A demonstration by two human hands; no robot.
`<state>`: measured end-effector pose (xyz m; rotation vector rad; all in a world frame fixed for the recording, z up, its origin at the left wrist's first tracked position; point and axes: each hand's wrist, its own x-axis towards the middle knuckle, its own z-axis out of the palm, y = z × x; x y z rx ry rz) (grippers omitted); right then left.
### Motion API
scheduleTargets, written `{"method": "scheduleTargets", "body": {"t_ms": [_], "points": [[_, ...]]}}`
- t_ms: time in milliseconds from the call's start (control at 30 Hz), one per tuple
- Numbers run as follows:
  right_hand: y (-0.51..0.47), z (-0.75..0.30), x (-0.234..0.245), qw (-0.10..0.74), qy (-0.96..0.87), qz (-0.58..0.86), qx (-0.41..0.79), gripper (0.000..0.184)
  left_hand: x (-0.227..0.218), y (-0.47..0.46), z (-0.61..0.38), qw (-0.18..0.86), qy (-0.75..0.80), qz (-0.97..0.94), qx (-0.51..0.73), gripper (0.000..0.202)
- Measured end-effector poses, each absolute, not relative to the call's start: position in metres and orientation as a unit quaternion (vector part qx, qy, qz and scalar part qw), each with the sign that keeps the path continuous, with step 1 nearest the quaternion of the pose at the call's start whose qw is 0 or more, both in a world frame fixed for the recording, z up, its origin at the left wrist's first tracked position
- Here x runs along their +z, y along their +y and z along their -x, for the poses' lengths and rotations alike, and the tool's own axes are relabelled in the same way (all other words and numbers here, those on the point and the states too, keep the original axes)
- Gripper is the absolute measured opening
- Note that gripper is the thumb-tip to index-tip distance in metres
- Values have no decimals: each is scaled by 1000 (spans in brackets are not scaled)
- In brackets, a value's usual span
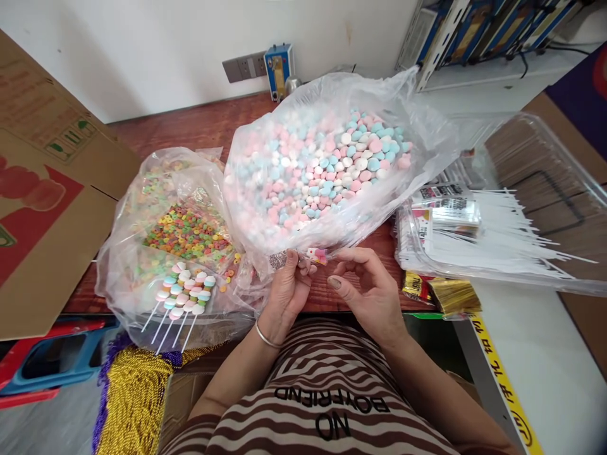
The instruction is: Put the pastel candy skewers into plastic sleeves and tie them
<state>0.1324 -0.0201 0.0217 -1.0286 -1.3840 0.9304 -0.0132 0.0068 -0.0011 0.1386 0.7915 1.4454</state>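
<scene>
Far L, a cardboard box (42, 208) is leaning by the worktop (199, 126). Next, a clear bag of ring sweets (184, 230) is lying open w/ a few loaded sticks (187, 292) resting on its front. Centre, a big bag of pastel sweets (322, 170) is slumping toward the person. Just below its edge the left hand (287, 291) is pinching a small pink-and-yellow sweet (317, 256) at the worktop's near edge, grip narrow, thumb & fingertips closed on it. The piece is looking light, small & prob. brittle, so I'd judge a gentle hold by its sides is suiting it best. The right hand (370, 294) is hovering just beside it, fingers loosely curled, grip part open, nothing seen in it. Far R, white sticks (502, 230) are lying in a clear tray, gold wrappers (450, 296) near it.
</scene>
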Motion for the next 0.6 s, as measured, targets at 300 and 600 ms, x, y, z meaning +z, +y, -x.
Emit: {"method": "scheduleTargets", "body": {"t_ms": [300,600], "points": [[-21,-133,21,567,-599,410,390,21,-3,4,8,678,347,-102,639,49],[-16,-132,20,565,-517,438,472,20,4,1,6,640,372,-145,657,46]]}}
